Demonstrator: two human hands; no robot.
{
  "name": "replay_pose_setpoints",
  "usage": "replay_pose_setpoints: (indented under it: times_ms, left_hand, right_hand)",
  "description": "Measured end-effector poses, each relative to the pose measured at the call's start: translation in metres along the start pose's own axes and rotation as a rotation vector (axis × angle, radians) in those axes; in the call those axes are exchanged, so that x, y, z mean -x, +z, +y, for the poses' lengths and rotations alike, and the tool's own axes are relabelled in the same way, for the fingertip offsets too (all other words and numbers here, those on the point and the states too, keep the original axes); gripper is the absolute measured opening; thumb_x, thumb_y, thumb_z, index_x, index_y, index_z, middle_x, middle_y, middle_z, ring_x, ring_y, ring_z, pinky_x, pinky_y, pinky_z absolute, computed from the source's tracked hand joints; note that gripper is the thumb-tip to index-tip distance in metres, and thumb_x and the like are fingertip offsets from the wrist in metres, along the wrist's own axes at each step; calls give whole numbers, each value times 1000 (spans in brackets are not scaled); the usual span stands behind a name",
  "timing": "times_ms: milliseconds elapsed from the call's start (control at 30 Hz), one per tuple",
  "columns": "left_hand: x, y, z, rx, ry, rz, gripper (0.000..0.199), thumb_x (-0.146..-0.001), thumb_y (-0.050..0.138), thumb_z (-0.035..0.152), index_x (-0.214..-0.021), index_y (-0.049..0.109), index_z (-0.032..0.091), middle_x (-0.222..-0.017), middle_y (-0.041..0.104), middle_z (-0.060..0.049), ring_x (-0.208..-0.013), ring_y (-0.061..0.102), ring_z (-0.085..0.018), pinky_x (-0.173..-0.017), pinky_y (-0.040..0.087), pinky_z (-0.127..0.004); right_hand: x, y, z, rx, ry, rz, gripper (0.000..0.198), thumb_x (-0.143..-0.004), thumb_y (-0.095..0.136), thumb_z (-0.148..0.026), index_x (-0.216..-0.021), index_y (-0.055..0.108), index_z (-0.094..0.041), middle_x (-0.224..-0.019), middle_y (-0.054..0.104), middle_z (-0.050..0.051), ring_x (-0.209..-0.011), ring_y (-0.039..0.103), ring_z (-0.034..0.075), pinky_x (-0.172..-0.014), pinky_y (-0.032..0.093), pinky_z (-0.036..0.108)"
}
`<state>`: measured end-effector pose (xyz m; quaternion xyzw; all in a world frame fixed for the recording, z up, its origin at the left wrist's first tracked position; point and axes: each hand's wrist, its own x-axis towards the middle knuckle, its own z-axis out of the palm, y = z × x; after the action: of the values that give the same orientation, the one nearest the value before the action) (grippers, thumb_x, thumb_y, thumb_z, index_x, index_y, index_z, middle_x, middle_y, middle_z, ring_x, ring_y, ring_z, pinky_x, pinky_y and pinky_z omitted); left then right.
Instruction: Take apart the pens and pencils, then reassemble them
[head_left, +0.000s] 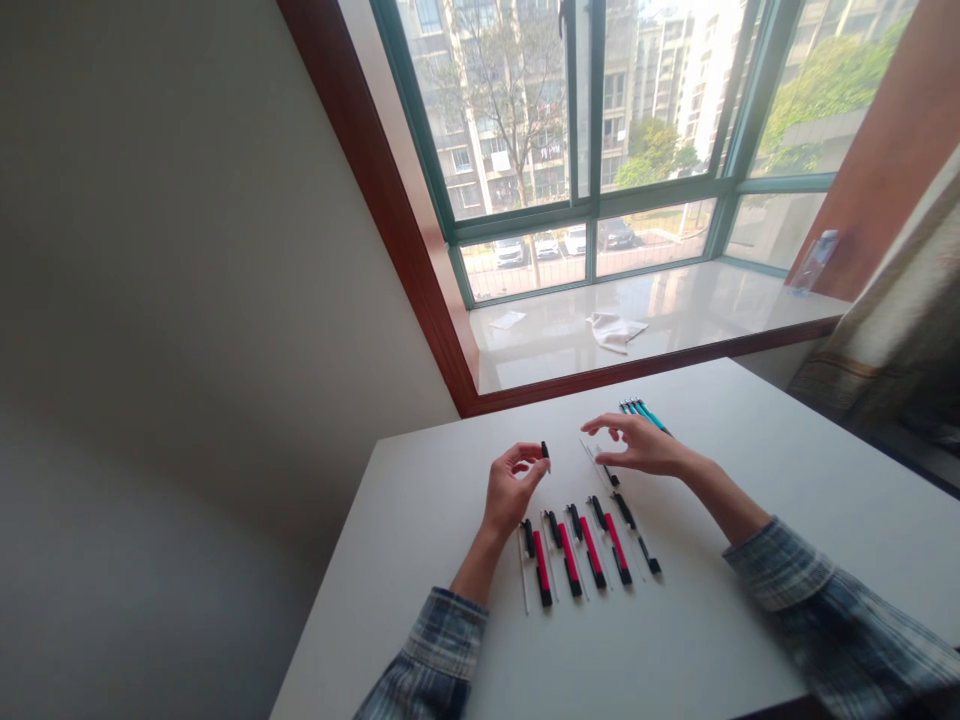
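Note:
My left hand (511,490) pinches a small black pen part (545,451) upright between thumb and fingertips, above the white table. Across from it, my right hand (645,446) hovers with thumb and fingers apart, holding nothing. Just below its fingers lie a thin white refill (587,451) and a dark clip-like piece (612,477). Nearer to me is a row of pen parts: several red barrels with black ends (568,562), black grip pieces (574,522) and thin refills (523,578). At the row's right end lies another dark clip piece (649,556).
Several teal pens (651,414) lie side by side behind my right hand. Beyond the white table (420,530) is a window ledge (540,350) with a crumpled white cloth or paper (616,332) and a clear bottle (816,262). A wall borders the left side.

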<state>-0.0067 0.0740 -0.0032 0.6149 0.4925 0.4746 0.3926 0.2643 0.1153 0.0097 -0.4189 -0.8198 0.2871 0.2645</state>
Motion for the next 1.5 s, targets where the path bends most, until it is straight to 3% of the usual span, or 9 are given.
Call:
replay_pose_setpoints:
  times_ms: [167, 367, 567, 833, 1067, 1200, 1300, 1500]
  left_hand:
    - [0, 0, -4, 13, -4, 23, 27, -81, 76, 39, -96, 75, 18, -96, 75, -8, -92, 68, -24, -88, 53, -39]
    - [1, -1, 2, 134, -21, 12, 28, -85, 72, 41, -101, 68, 18, -98, 75, -9, -91, 69, -22, -86, 52, -35]
    - [1, -1, 7, 198, -40, 13, 32, -86, 72, 42, -104, 62, 18, -91, 75, -7, -74, 69, -18, -72, 53, -31]
    - [2, -3, 8, 196, -106, 49, 34, -79, 79, 35, -106, 67, 17, -100, 75, -9, -83, 73, -20, -81, 56, -35]
    - [1, -3, 7, 188, -131, 31, 28, -77, 81, 32, -98, 72, 16, -99, 75, -8, -87, 72, -20, -84, 56, -33]
    - [0, -3, 7, 191, -136, 37, 29, -75, 83, 32, -97, 73, 16, -98, 75, -8, -87, 72, -21, -83, 56, -33]
    - [0, -3, 7, 209, -134, 31, 29, -76, 82, 32, -98, 73, 15, -98, 75, -9, -86, 71, -20, -84, 56, -33]
    - [1, 1, 10, 250, -118, -14, 33, -78, 81, 36, -103, 73, 15, -95, 76, -9, -83, 72, -21, -82, 57, -34]
  right_hand:
    - [11, -9, 9, -69, 102, -161, 76, -76, 79, -47, -146, 52, -34, -140, 59, 8, -98, 59, 23, -87, 54, 39]
    - [12, -8, 16, -87, 127, -272, 80, -72, 81, -50, -146, 53, -34, -142, 55, 8, -98, 61, 23, -85, 55, 37]
    - [10, -3, 22, -49, 97, -203, 65, -73, 82, -50, -133, 63, -31, -137, 58, 7, -93, 63, 21, -85, 55, 37]
    - [6, 4, 25, 32, 12, -19, 58, -77, 80, -40, -132, 63, -33, -133, 58, 8, -95, 64, 22, -86, 58, 40]
    - [6, 12, 15, -105, 41, 51, 49, -80, 74, -30, -128, 63, -29, -136, 47, 10, -89, 69, 18, -80, 65, 36]
    - [4, 12, 4, -155, 36, 146, 52, -81, 72, -25, -131, 60, -29, -138, 47, 10, -86, 71, 17, -74, 66, 34]
    - [4, 18, -11, -188, -42, 207, 55, -83, 70, -25, -136, 57, -29, -139, 48, 10, -82, 71, 15, -74, 65, 34]
    - [1, 48, -48, -269, -186, 138, 52, -86, 66, -23, -136, 55, -29, -131, 57, 8, -77, 69, 13, -74, 63, 32]
